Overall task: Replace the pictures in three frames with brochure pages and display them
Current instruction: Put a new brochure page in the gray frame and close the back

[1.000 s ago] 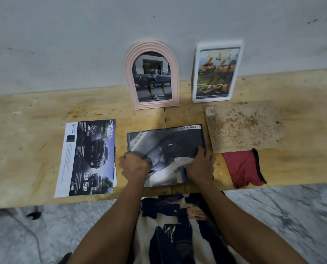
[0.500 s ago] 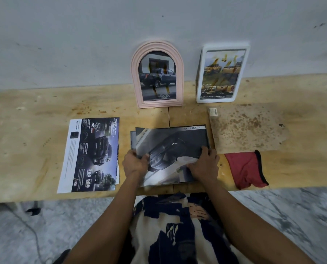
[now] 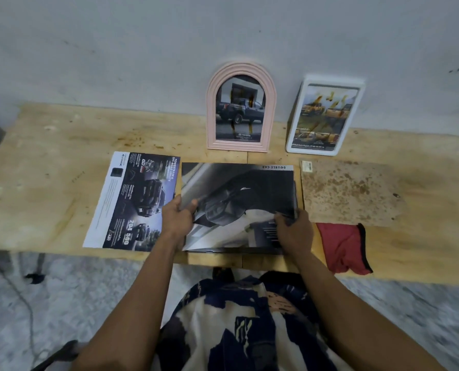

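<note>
Both arms reach up from the bottom of the frame. The left hand [image 3: 179,218] pinches the left edge of the brochure [image 3: 239,204] at centre, while the right hand [image 3: 294,231] grips its lower right corner; the brochure lies on the tabletop [image 3: 41,188] between them.

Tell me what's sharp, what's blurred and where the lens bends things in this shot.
Head view: the pink frame and loose page read fairly sharp; the patterned shirt and floor at the bottom are smeared; the table edges bow from wide-angle distortion; lighting is dim and flat, without glare.
</note>
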The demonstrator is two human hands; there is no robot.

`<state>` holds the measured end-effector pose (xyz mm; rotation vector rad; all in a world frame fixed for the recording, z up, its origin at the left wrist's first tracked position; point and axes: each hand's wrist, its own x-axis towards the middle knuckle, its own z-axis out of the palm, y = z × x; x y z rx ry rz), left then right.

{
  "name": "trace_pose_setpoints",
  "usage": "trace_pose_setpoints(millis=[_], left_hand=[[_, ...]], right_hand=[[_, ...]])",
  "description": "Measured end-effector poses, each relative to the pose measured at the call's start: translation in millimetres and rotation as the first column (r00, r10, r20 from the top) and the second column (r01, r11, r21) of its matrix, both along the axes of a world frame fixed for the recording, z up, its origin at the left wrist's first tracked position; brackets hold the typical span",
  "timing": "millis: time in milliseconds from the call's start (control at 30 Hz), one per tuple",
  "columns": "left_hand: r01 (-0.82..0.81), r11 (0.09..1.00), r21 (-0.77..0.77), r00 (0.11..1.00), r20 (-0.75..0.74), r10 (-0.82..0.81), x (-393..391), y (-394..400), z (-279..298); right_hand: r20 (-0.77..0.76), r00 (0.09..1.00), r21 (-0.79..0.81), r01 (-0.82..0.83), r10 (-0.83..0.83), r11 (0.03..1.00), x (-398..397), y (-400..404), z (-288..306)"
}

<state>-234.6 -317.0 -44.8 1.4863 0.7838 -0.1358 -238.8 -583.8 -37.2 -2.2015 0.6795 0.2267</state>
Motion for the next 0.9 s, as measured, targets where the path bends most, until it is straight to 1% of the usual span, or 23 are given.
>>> trace_pose_setpoints(millis=[67, 233, 300, 333, 400, 433, 467, 533, 567, 633, 667, 733, 833, 900], left_hand=[[-0.062, 0.997, -0.049, 0.998, 0.030, 0.063, -7, 1, 10], [-0.191, 0.981, -0.040, 0.979, 0.067, 0.194, -35, 4, 33], [-0.244, 0.968, -0.054, 0.967, 0.066, 0.247, -55, 7, 38], [-0.267, 0.961, -0.073, 0.961, 0.060, 0.271, -64, 10, 40], [-0.342, 0.935, -0.097, 0.937, 0.042, 0.347, -84, 14, 43], [-0.393, 0.913, -0.104, 0.917, 0.025, 0.398, -95, 15, 44], [-0.444, 0.889, -0.116, 0.894, 0.014, 0.448, -105, 15, 44], [-0.507, 0.849, -0.151, 0.858, 0.006, 0.514, -124, 15, 45], [-0.510, 0.844, -0.167, 0.856, 0.002, 0.517, -132, 15, 46], [-0.511, 0.833, -0.214, 0.853, -0.009, 0.521, -146, 13, 44], [-0.512, 0.825, -0.241, 0.852, -0.017, 0.523, -150, 12, 44], [-0.519, 0.811, -0.269, 0.848, -0.044, 0.528, -153, 11, 43], [-0.537, 0.787, -0.302, 0.840, -0.107, 0.532, -152, 18, 45], [-0.550, 0.773, -0.316, 0.833, -0.133, 0.537, -147, 32, 46]], right_hand=[[-0.013, 1.000, 0.103, 0.026, -0.025, 0.994, 3, -4, 3], [0.031, 0.999, 0.157, -0.039, 0.035, 0.987, 10, -6, 17], [0.038, 0.998, 0.282, -0.067, 0.058, 0.957, 6, -4, 27], [0.030, 0.999, 0.380, -0.046, 0.037, 0.924, 3, -2, 30], [-0.041, 0.996, 0.551, 0.088, -0.079, 0.830, -5, 8, 29], [-0.084, 0.988, 0.610, 0.151, -0.126, 0.777, -12, 16, 27], [-0.116, 0.984, 0.659, 0.176, -0.132, 0.731, -20, 24, 25], [-0.189, 0.979, 0.733, 0.189, -0.072, 0.654, -37, 44, 24], [-0.214, 0.977, 0.766, 0.181, -0.020, 0.617, -47, 55, 25], [-0.213, 0.976, 0.820, 0.151, 0.049, 0.552, -66, 77, 31], [-0.216, 0.975, 0.827, 0.155, 0.051, 0.540, -72, 88, 31], [-0.219, 0.975, 0.812, 0.165, 0.030, 0.560, -79, 108, 31], [-0.138, 0.990, 0.739, 0.097, 0.010, 0.667, -70, 128, 35], [-0.102, 0.994, 0.692, 0.047, 0.034, 0.720, -58, 136, 41]])
